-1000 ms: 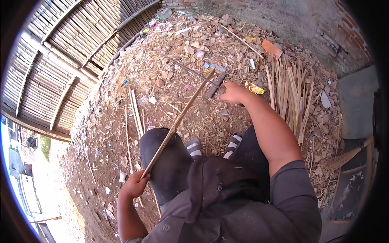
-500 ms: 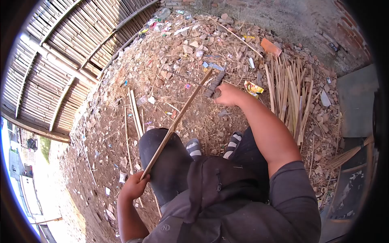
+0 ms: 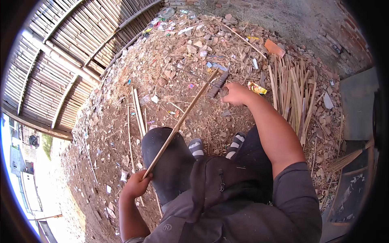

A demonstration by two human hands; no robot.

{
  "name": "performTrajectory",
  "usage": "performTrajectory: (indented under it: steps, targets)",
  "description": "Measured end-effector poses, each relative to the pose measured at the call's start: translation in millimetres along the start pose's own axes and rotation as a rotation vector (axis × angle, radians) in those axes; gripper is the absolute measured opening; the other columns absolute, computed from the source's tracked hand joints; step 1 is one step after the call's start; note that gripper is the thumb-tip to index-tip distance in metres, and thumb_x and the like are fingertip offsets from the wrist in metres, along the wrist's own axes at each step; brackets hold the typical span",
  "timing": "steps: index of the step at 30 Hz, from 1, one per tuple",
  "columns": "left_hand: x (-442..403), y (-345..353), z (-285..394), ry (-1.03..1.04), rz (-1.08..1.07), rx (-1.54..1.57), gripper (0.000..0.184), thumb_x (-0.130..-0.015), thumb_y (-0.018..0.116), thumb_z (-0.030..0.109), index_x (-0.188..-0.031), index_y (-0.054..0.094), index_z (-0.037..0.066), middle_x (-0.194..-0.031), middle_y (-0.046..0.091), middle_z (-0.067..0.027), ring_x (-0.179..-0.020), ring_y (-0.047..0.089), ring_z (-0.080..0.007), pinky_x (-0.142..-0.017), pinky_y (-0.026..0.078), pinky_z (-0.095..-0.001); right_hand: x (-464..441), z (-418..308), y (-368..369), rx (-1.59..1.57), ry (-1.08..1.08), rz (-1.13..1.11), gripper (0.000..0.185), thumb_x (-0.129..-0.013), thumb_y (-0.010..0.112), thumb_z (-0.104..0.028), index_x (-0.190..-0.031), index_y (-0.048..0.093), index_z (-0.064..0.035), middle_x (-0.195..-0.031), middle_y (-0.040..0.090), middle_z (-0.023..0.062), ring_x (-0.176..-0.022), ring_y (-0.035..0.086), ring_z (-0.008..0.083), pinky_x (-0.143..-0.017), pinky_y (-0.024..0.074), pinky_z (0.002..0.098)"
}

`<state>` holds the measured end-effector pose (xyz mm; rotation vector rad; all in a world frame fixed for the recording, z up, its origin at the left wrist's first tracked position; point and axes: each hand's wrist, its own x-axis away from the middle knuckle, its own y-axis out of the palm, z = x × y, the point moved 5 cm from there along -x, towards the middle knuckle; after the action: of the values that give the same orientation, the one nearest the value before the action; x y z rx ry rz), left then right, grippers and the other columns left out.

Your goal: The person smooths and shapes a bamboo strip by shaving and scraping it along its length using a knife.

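My left hand point(image 3: 137, 184) is closed around the lower end of a long bamboo strip point(image 3: 178, 125), near my left knee. The strip slants up and away across my knee. At its far end, my right hand point(image 3: 237, 94) is closed on a dark tool whose grip is mostly hidden by the fingers. A thin dark blade-like length point(image 3: 190, 73) runs left from there and crosses the strip near its tip; its exact kind is unclear. Beside the right fingers is a dark ribbed piece point(image 3: 218, 85); whether it belongs to the tool, I cannot tell.
A pile of split bamboo strips point(image 3: 293, 97) lies at the right, with a few more strips point(image 3: 139, 111) at the left. Rubble and litter cover the ground, including a yellow wrapper point(image 3: 257, 88) and an orange tile point(image 3: 274, 48). A bamboo fence point(image 3: 65, 60) and brick wall point(image 3: 320, 28) stand around.
The whole view has shifted slightly. Relative to the strip, my right hand and the ribbed piece have moved only a little; both hands keep their hold.
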<state>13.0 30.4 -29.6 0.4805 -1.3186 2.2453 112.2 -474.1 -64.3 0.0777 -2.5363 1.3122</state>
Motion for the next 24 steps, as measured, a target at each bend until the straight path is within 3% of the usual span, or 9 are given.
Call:
performTrajectory:
  steps: [1,7,14,19,22,24]
  targets:
    - [0,0,2,-0.016,-0.013,-0.001,0.031,-0.101,0.060,0.030,-0.099,0.069,0.000,-0.079,0.066,-0.0098,-0.078,0.062,-0.0202,-0.075,0.049,-0.0383,3,-7,5,0.029,-0.061,0.010,0.064,-0.077,0.079,-0.039,-0.127,0.067,-0.0015,-0.113,0.072,0.0229,-0.102,0.071,0.0365,-0.092,0.0546,0.0442]
    - [-3,2,9,0.023,-0.038,-0.003,0.032,-0.101,0.060,0.030,-0.098,0.069,0.000,-0.080,0.067,-0.0101,-0.077,0.062,-0.0207,-0.074,0.049,-0.0386,39,-70,28,0.197,-0.326,-0.146,0.043,-0.078,0.079,-0.038,-0.106,0.072,-0.0067,-0.101,0.073,0.0205,-0.099,0.070,0.0380,-0.085,0.0541,0.0478]
    - [-3,5,-5,-0.015,-0.007,0.049,0.032,-0.101,0.061,0.030,-0.099,0.068,-0.001,-0.080,0.066,-0.0101,-0.077,0.061,-0.0199,-0.073,0.049,-0.0376,1,-25,17,0.041,-0.190,-0.029,0.053,-0.078,0.079,-0.037,-0.117,0.071,-0.0022,-0.099,0.073,0.0206,-0.094,0.070,0.0355,-0.085,0.0548,0.0436]
    - [-3,5,3,-0.022,-0.018,0.012,0.032,-0.101,0.061,0.030,-0.098,0.068,-0.001,-0.079,0.066,-0.0104,-0.077,0.062,-0.0204,-0.072,0.049,-0.0376,35,-64,26,0.166,-0.332,-0.047,0.032,-0.080,0.076,-0.031,-0.102,0.071,-0.0067,-0.086,0.071,0.0198,-0.087,0.070,0.0398,-0.078,0.0556,0.0500]
    - [-4,5,4,0.036,-0.003,-0.030,0.033,-0.102,0.060,0.031,-0.098,0.068,-0.001,-0.079,0.066,-0.0099,-0.077,0.061,-0.0198,-0.072,0.049,-0.0377,44,-78,24,0.187,-0.395,-0.125,0.029,-0.080,0.074,-0.027,-0.098,0.070,-0.0047,-0.093,0.072,0.0175,-0.094,0.070,0.0374,-0.082,0.0554,0.0483]
    - [-4,11,-9,0.000,-0.010,0.046,0.033,-0.102,0.060,0.031,-0.097,0.067,-0.001,-0.078,0.066,-0.0097,-0.077,0.061,-0.0196,-0.072,0.049,-0.0381,20,-52,33,0.097,-0.373,-0.076,0.033,-0.080,0.076,-0.030,-0.102,0.071,-0.0061,-0.089,0.072,0.0185,-0.090,0.070,0.0387,-0.080,0.0553,0.0491]
